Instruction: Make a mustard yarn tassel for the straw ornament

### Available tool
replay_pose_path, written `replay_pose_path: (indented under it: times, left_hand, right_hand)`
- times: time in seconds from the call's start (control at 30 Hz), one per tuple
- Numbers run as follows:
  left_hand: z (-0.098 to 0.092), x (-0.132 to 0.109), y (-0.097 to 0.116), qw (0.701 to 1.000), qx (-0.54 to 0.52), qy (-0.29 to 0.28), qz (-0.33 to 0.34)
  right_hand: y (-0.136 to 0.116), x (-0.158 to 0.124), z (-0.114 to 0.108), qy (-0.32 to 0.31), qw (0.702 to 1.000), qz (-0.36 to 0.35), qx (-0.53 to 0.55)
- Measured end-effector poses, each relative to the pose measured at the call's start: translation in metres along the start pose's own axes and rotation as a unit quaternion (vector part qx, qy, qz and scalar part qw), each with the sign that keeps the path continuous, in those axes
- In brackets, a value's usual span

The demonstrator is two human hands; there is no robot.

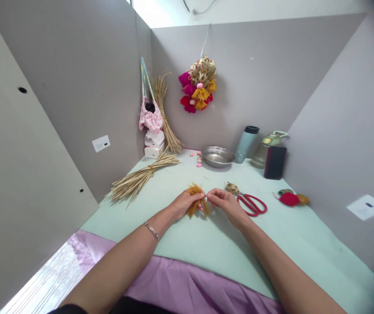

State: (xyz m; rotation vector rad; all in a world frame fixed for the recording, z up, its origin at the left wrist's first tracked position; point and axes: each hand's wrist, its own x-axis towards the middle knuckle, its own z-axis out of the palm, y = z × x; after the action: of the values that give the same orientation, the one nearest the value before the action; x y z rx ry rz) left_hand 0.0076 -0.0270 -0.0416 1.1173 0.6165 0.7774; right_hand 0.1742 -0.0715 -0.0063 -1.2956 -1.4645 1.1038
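My left hand (187, 204) is closed around a mustard-yellow yarn tassel (193, 189), whose cut strands fan out above and below the fingers. Close beside it, my right hand (222, 199) pinches with thumb and forefinger near the left fingertips; whatever lies in that pinch is too small to make out. To the right of the right hand are red-handled scissors (252, 205) and a small woven straw ball (231, 188) at their blades.
Straw bundles lie on the table (141, 179) and lean in the corner (165, 117). Along the back stand a metal bowl (218, 157), a tumbler (246, 146), a green bottle (262, 152) and a phone (275, 162). Red yarn (289, 199) sits right. Tassels (200, 89) hang on the wall.
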Motion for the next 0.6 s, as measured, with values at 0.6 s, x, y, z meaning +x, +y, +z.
replay_pose_path:
  times: [0.6]
  left_hand:
    - [0.0034,-0.0027,0.0043,1.0,-0.008,-0.004,-0.016]
  right_hand:
    - [-0.0037,-0.0039,0.0073,-0.038,0.999,0.006,0.031]
